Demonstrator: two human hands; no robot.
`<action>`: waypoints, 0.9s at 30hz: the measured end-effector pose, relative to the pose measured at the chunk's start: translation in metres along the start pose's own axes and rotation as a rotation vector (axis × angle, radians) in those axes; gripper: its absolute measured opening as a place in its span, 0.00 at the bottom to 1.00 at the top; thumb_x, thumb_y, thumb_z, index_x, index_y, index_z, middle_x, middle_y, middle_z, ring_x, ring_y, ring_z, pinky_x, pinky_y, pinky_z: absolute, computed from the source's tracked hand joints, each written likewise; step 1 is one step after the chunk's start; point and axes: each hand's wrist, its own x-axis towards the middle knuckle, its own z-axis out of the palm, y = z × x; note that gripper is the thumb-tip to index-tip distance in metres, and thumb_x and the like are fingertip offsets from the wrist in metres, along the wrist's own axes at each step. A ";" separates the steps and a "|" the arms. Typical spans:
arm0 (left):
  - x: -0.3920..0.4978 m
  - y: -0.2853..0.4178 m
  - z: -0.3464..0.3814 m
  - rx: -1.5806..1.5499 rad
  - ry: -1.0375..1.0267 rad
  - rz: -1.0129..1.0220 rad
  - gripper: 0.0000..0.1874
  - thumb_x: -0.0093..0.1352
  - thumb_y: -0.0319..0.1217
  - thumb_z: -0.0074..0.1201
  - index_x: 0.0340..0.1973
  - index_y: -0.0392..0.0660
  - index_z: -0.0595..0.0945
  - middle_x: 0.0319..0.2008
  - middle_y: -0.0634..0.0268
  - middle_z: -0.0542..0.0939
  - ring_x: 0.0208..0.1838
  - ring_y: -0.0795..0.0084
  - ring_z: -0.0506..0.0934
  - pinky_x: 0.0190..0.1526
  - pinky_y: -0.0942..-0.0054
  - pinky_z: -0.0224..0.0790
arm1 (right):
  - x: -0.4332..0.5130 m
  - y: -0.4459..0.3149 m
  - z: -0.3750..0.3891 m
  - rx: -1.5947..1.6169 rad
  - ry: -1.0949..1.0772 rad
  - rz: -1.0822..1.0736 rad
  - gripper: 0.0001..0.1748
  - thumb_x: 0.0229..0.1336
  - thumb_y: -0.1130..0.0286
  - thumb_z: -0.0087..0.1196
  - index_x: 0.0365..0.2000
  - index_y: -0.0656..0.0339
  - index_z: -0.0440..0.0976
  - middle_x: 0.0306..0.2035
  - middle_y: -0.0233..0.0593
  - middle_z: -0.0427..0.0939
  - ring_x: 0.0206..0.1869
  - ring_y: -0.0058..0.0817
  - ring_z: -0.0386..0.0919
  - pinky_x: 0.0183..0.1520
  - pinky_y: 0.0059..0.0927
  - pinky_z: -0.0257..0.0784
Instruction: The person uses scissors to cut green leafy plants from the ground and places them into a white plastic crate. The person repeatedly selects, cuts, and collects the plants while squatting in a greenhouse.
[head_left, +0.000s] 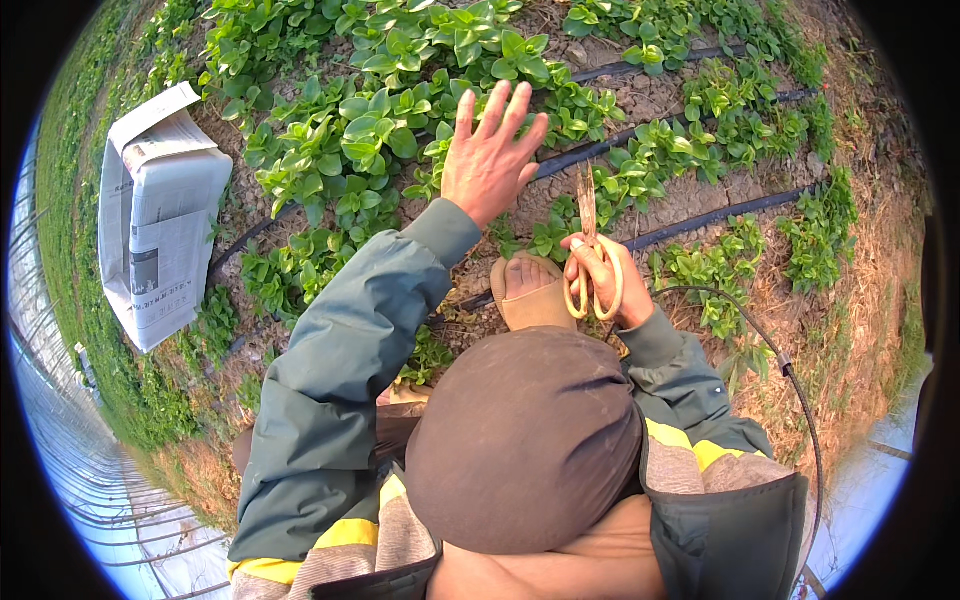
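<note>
Green leafy plants (375, 127) grow in rows from the cracked soil before me. Palm down and fingers spread, my left hand (491, 154) is over the plants' near edge and holds nothing; whether it touches the leaves I cannot tell. My right hand (609, 281) grips a pair of scissors (587, 206) by the yellowish handles, with the rusty blades pointing away from me. The blades look nearly closed. Behind the scissors runs a black irrigation hose (581, 156). My sandalled foot (531, 289) rests on the soil between the two hands.
A box-shaped thing wrapped in newspaper (176, 232) stands among the plants at the left. More black hoses (720, 214) cross the soil at the right. A dark cable (780, 360) curves beside my right sleeve. Dry straw (877, 300) lies along the right edge.
</note>
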 end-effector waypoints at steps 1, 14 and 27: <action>0.009 -0.004 0.004 -0.012 0.032 -0.051 0.33 0.66 0.51 0.63 0.65 0.59 0.74 0.75 0.59 0.61 0.79 0.54 0.55 0.76 0.41 0.42 | 0.001 0.000 -0.002 0.005 -0.005 -0.011 0.17 0.74 0.61 0.50 0.46 0.67 0.74 0.27 0.33 0.78 0.24 0.18 0.76 0.26 0.22 0.72; -0.016 -0.068 0.018 -0.634 0.115 -0.268 0.08 0.68 0.27 0.61 0.41 0.42 0.82 0.54 0.58 0.80 0.54 0.53 0.80 0.53 0.61 0.75 | 0.032 -0.027 -0.006 -0.062 -0.198 -0.060 0.23 0.73 0.57 0.50 0.50 0.70 0.73 0.28 0.33 0.77 0.28 0.20 0.76 0.32 0.23 0.72; -0.012 -0.039 -0.003 -0.283 0.127 -0.009 0.26 0.67 0.34 0.64 0.60 0.51 0.78 0.70 0.61 0.68 0.72 0.55 0.66 0.69 0.55 0.60 | 0.042 -0.030 -0.019 -0.058 -0.175 0.001 0.24 0.73 0.56 0.50 0.50 0.72 0.73 0.26 0.34 0.77 0.26 0.21 0.77 0.29 0.25 0.72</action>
